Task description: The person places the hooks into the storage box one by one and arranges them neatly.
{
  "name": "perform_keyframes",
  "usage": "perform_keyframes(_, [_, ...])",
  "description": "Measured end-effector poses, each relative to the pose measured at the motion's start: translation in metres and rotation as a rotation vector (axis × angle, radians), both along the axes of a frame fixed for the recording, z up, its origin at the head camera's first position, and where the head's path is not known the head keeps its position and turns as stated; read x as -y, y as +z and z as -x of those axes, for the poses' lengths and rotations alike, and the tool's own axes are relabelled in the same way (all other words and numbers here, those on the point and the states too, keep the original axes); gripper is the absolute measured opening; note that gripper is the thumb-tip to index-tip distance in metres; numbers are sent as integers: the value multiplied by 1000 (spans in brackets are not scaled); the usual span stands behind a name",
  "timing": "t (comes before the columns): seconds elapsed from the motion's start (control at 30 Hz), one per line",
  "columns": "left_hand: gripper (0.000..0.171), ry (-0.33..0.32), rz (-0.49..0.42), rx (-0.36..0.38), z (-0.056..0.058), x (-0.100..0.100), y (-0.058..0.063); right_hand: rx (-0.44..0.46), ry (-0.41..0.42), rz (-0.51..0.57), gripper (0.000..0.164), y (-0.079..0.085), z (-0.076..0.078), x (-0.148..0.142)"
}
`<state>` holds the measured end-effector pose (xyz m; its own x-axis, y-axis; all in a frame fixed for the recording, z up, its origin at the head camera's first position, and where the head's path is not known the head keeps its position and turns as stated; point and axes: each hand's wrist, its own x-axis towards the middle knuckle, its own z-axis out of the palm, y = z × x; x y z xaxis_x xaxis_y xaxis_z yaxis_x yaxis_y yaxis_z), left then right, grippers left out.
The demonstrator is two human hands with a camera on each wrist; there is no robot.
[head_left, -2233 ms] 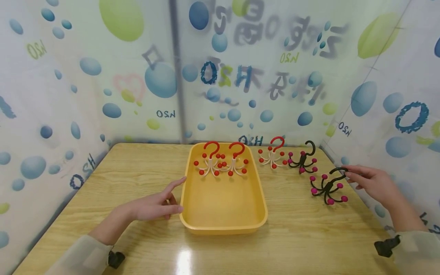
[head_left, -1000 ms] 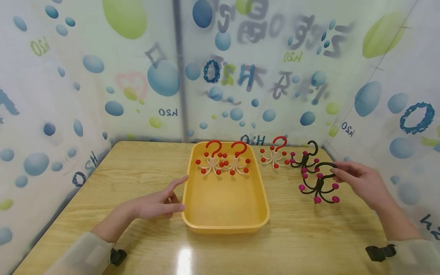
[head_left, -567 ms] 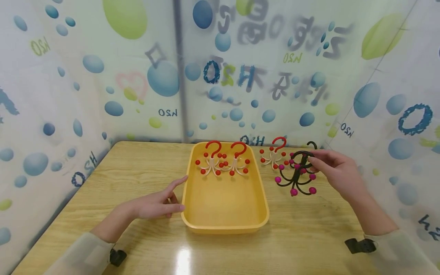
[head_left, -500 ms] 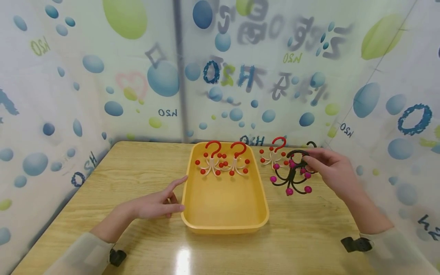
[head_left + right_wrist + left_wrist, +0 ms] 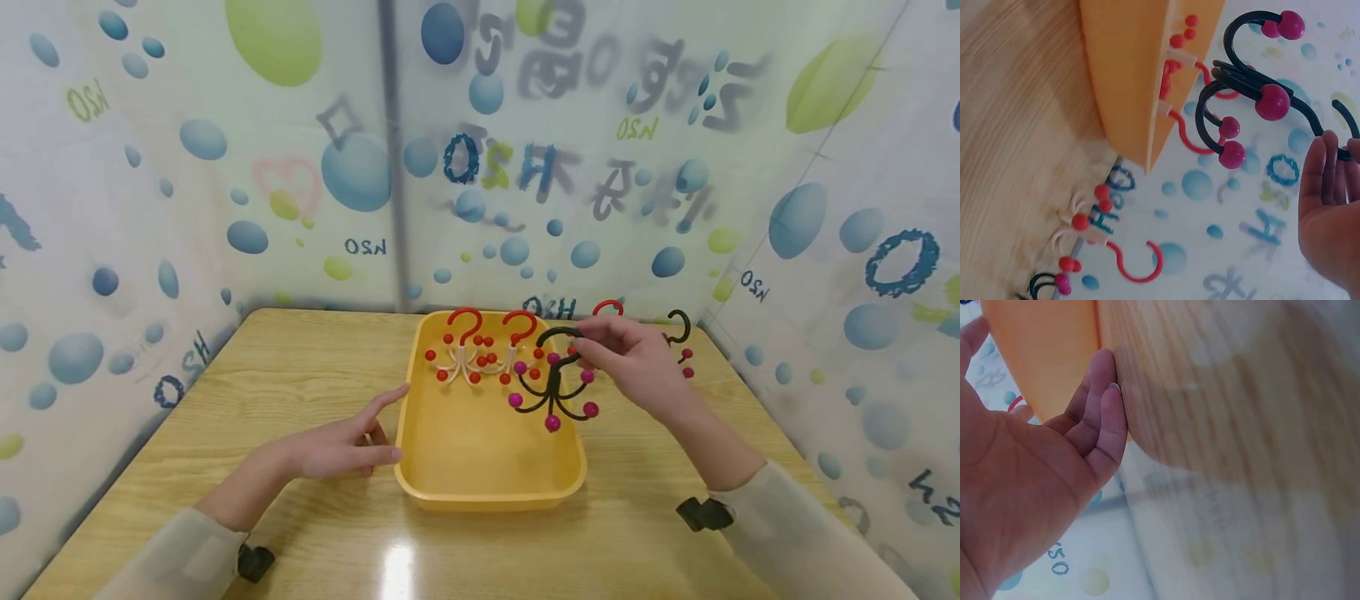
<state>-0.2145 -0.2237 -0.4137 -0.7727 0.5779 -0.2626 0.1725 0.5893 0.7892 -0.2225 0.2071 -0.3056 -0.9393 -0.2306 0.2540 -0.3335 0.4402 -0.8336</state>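
Note:
My right hand [image 5: 633, 367] pinches the curved top of a black multi-arm hook hanger [image 5: 553, 383] with magenta ball tips. It hangs over the right side of a yellow plastic tray [image 5: 491, 502], and in the right wrist view its hook [image 5: 1310, 115] runs up to the fingertips. Two white hangers with red hooks and red balls, a left one [image 5: 461, 358] and a right one [image 5: 512, 358], stand at the tray's far end. My left hand [image 5: 330, 446] touches the tray's left rim with index finger and thumb; its other fingers bend loosely against the table [image 5: 1210, 394].
Behind my right hand, right of the tray, are another white-and-red hanger [image 5: 608, 307] and another black one [image 5: 680, 327], both partly hidden. The wooden table [image 5: 300, 367] meets patterned wall sheets [image 5: 300, 208] at the back and sides.
My right hand has carried the black hanger leftward from the table's right side to above the tray, covering the hangers behind it. The left hand stays at the tray rim.

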Motion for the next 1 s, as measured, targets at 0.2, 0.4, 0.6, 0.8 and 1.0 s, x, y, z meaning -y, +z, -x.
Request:
perform_keyframes(0.2, [90,0,-9,1,0,-1,0,60,101,-32,23,-3,7,35])
perform_keyframes(0.4, [90,9,1,11,0,-1,0,90,190,-81,22,-7,19,66])
perform_keyframes(0.6, [90,15,3,15,-1,-1,-1,81,234,-153,19,-10,28,89])
perform_keyframes(0.8, [91,15,9,5,-1,0,-2,137,208,-204,21,-15,36,102])
perform_keyframes(1.0, [90,15,9,7,-1,0,0,187,203,-237,23,-21,47,107])
